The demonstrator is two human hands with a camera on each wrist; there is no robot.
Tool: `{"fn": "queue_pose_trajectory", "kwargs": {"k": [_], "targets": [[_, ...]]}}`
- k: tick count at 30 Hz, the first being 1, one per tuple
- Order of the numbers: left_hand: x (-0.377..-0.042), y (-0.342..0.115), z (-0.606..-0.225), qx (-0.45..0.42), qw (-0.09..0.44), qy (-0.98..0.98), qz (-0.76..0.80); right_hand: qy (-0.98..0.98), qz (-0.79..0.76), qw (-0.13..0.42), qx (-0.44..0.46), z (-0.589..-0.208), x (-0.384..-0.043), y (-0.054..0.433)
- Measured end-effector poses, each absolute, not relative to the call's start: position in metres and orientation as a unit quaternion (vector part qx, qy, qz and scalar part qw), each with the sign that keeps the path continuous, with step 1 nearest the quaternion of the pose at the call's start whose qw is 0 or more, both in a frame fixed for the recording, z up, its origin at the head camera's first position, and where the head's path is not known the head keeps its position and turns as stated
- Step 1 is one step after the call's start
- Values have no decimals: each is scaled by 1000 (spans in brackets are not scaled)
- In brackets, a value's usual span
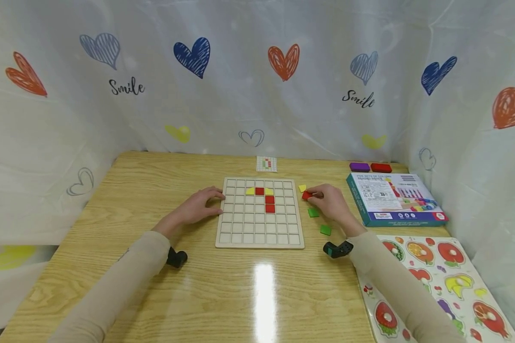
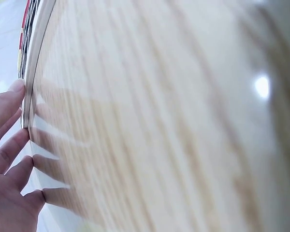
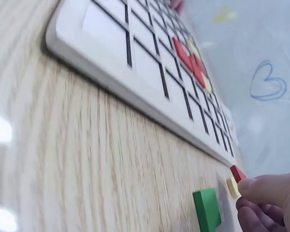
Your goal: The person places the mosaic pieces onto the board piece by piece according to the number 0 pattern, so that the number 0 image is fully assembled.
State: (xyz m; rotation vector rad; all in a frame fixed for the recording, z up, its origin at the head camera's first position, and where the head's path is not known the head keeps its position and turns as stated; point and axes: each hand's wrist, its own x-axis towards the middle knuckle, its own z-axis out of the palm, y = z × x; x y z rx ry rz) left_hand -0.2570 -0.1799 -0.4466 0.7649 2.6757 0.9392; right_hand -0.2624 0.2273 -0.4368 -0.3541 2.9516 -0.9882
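Note:
A pale wooden grid board (image 1: 242, 227) lies on the table, with several red and yellow pieces set in its upper squares, among them a red square tile (image 1: 270, 208). My left hand (image 1: 196, 206) touches the board's left edge with its fingertips, its fingers extended. Beyond the board's right edge, my right hand (image 1: 329, 200) pinches a red tile (image 3: 237, 173) between thumb and finger. A yellow piece (image 1: 302, 188) lies just past that tile. Two green tiles rest nearer, one a green square (image 3: 207, 210) beside the right hand.
A small pattern card (image 1: 266, 164) lies behind the board. At right stand a boxed bead set (image 1: 396, 200), a purple block (image 1: 359, 167) and a red block (image 1: 381, 167). A fruit puzzle board (image 1: 476, 281) lies under the right forearm. A printed curtain (image 1: 236, 105) hangs behind the table.

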Motion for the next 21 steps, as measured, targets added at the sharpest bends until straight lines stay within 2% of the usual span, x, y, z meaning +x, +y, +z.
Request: {"fn": "queue_pose_trajectory", "kwargs": {"k": [7, 16, 21], "targets": [[-256, -181, -446, 259, 105, 905, 320, 924, -371, 33, -87, -430, -247, 218], [-256, -181, -446, 261, 102, 905, 320, 911, -388, 28, -138, -430, -227, 197], [-257, -180, -446, 260, 103, 906, 317, 906, -391, 51, -153, -434, -218, 179]]}}
